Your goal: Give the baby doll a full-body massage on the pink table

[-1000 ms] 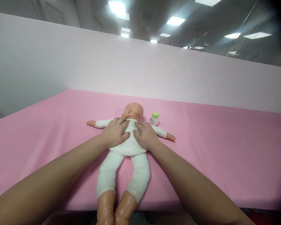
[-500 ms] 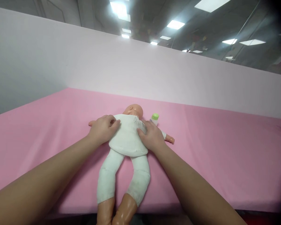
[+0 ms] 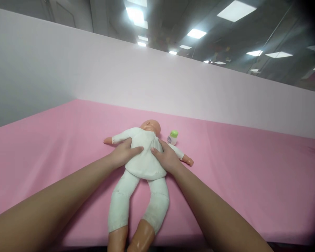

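A baby doll [image 3: 146, 164] with a white cloth body lies stretched out on the pink surface, its bald head [image 3: 153, 126] away from me and its feet at the near edge. My left hand [image 3: 123, 152] grips the left side of the torso, the thumb laid across the cloth and the other fingers mostly hidden along the side. Opposite it, my right hand [image 3: 168, 155] holds the right side, its thumb also on the torso. Between the thumbs the cloth is creased. Both doll arms are spread outward.
A small clear bottle [image 3: 172, 138] with a green cap stands beside the doll's right-hand arm. The pink cover [image 3: 241, 175] spreads over the table, with a pale wall [image 3: 157, 84] along the back. Ceiling lights show above the wall.
My left hand has moved down from the shoulder to the torso's side, uncovering the doll's arm. My right hand has shifted slightly lower. The cloth between them has bunched up.
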`<state>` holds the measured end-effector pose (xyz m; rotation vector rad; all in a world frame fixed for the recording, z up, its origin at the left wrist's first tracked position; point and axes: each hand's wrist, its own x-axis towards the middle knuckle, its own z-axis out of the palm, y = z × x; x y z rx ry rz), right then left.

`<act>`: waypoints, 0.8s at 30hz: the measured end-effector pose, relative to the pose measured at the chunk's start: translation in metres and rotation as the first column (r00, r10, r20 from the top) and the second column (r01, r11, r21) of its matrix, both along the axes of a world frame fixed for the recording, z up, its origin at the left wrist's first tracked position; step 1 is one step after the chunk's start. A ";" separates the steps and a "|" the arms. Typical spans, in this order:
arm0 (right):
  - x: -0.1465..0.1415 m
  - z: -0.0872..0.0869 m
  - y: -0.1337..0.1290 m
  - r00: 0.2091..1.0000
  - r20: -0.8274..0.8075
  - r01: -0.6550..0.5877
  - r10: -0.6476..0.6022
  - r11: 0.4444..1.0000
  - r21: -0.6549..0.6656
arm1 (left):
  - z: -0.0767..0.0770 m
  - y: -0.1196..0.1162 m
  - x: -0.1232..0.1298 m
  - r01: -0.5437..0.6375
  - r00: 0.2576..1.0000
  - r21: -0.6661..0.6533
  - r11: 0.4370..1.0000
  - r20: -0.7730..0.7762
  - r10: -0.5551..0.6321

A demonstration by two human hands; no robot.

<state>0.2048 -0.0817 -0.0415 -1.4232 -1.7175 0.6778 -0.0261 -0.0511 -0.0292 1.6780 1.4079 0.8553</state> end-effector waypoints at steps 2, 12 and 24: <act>-0.003 0.000 -0.001 0.999 0.016 0.042 -0.042 0.999 0.033 | 0.000 -0.004 0.000 -0.012 0.999 0.029 1.000 -0.047 0.013; -0.022 0.006 -0.018 0.997 0.009 0.077 -0.079 0.990 0.118 | 0.011 -0.020 0.005 -0.035 0.990 0.144 0.989 -0.132 0.055; -0.063 0.030 -0.046 0.955 -0.295 -0.026 0.027 1.000 0.008 | 0.049 -0.054 -0.004 0.252 0.959 0.167 0.953 0.089 -0.269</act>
